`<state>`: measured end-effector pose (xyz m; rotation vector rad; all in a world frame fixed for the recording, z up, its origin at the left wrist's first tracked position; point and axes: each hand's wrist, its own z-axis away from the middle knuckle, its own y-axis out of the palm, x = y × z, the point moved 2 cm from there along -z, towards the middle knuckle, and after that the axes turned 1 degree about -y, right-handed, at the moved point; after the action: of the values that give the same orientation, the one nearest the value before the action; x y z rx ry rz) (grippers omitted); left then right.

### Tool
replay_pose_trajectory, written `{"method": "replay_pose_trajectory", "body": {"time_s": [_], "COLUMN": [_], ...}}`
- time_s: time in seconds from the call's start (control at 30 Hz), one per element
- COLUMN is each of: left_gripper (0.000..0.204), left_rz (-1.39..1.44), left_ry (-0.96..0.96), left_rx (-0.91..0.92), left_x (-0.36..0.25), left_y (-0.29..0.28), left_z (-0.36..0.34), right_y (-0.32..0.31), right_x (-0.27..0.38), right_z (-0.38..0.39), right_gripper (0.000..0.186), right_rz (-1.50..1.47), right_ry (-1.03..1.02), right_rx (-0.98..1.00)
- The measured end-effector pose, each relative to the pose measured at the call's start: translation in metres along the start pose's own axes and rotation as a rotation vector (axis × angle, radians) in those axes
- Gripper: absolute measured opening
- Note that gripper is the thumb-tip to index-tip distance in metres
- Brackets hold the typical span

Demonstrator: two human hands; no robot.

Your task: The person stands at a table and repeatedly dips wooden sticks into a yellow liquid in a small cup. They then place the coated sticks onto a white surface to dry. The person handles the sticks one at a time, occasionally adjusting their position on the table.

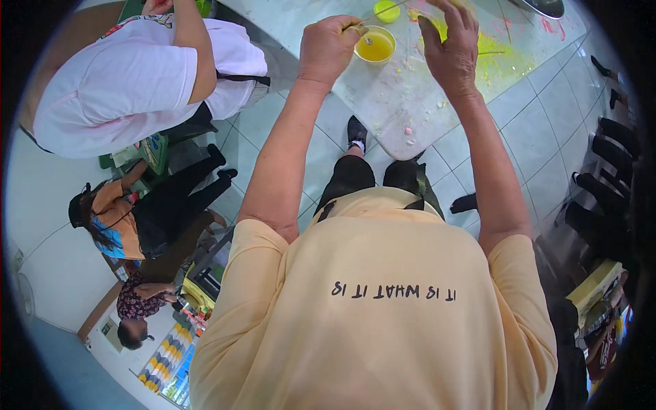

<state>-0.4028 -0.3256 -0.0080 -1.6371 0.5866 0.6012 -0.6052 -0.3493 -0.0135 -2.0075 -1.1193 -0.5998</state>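
My left hand (325, 49) pinches a thin stick (387, 9) that slants up to the right above a small bowl of yellow liquid (375, 50). A small silvery piece (369, 41) shows in the bowl beside my fingers. My right hand (452, 51) is raised over yellow-stained tabletop, thumb and forefinger apart near the stick's upper end; its fingertips are partly cut off by the frame. A bright yellow-green cup (386, 11) stands behind the bowl.
The white table (389, 102) has pink and yellow stains; a dark basin (540, 5) sits at its far right. Co-workers in white (116, 89), orange (116, 219) and floral (137, 297) shirts are at my left. Dark furniture legs (615, 157) line the tiled floor (550, 130) at right.
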Motion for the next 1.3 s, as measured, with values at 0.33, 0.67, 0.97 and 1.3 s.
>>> {"method": "replay_pose_trajectory", "body": {"time_s": [0.33, 0.67, 0.97, 1.3], "left_gripper": [0.025, 0.026, 0.019, 0.023], "left_rz": [0.279, 0.41, 0.007, 0.006], "left_ry": [-0.179, -0.238, 0.143, 0.167], "left_rx": [0.022, 0.027, -0.045, -0.062], "left_x": [-0.01, -0.022, -0.029, -0.02], "left_y": [-0.018, -0.021, -0.026, -0.023], "left_z": [0.002, 0.005, 0.017, 0.014], "right_y": [0.018, 0.033, 0.028, 0.034], "right_x": [0.012, 0.011, 0.023, 0.01], "right_z": [0.025, 0.024, 0.011, 0.025], "right_gripper": [0.023, 0.014, 0.013, 0.017], "right_rz": [0.148, 0.129, 0.063, 0.146], "right_ry": [-0.074, -0.149, -0.174, -0.143], "right_rx": [0.262, 0.298, 0.321, 0.336]}}
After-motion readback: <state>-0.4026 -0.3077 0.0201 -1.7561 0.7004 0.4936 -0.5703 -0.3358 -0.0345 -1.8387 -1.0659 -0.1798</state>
